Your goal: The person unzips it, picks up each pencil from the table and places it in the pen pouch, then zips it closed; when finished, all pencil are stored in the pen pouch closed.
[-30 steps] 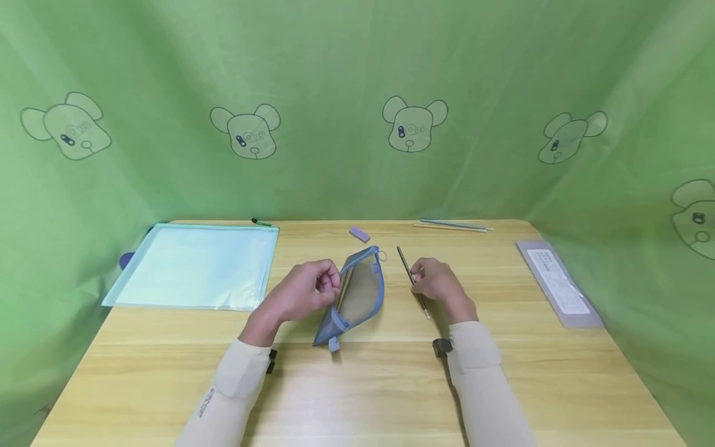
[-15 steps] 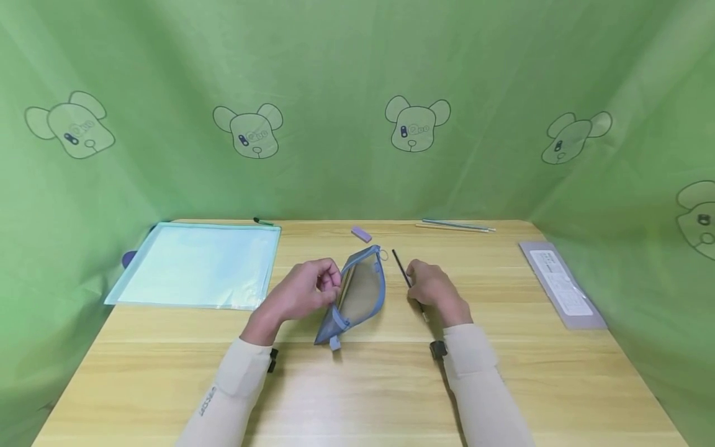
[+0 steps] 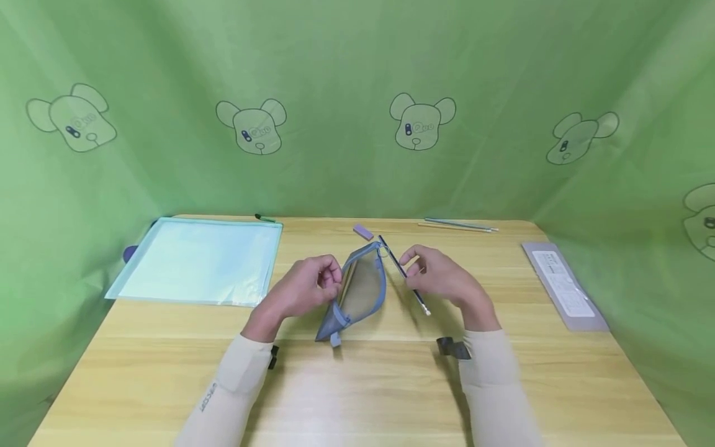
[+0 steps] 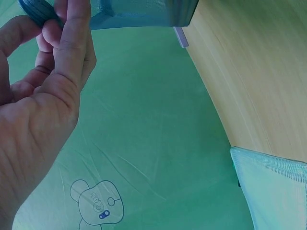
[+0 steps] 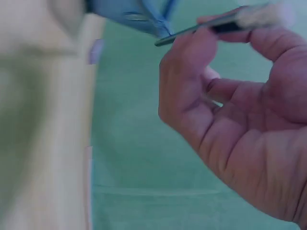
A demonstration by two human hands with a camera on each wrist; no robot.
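Note:
A blue mesh zip pouch point(image 3: 364, 292) stands unzipped on the table, its mouth gaping, with a pencil-like stick point(image 3: 348, 279) inside along the left wall. My left hand point(image 3: 309, 282) pinches the pouch's left edge between thumb and fingers; in the left wrist view the zip edge point(image 4: 38, 10) runs into that grip. To the right of the pouch, my right hand point(image 3: 444, 276) pinches a dark pencil point(image 3: 413, 292) above the table. Its white-tipped end points toward me, and its far end comes close to the pouch's ring point(image 3: 383, 251). In the right wrist view the pencil point(image 5: 225, 20) lies across the fingertips.
Behind the pouch lies a purple eraser point(image 3: 363, 232). Two more pencils point(image 3: 458, 225) rest at the back edge. A light-blue zip folder point(image 3: 195, 261) covers the left side, with a green-black item point(image 3: 265, 218) behind it. A flat grey labelled pack point(image 3: 564, 285) lies at right.
My right hand has lifted the dark pencil off the table and brought its far end left toward the pouch. My left hand keeps its grip on the pouch's edge.

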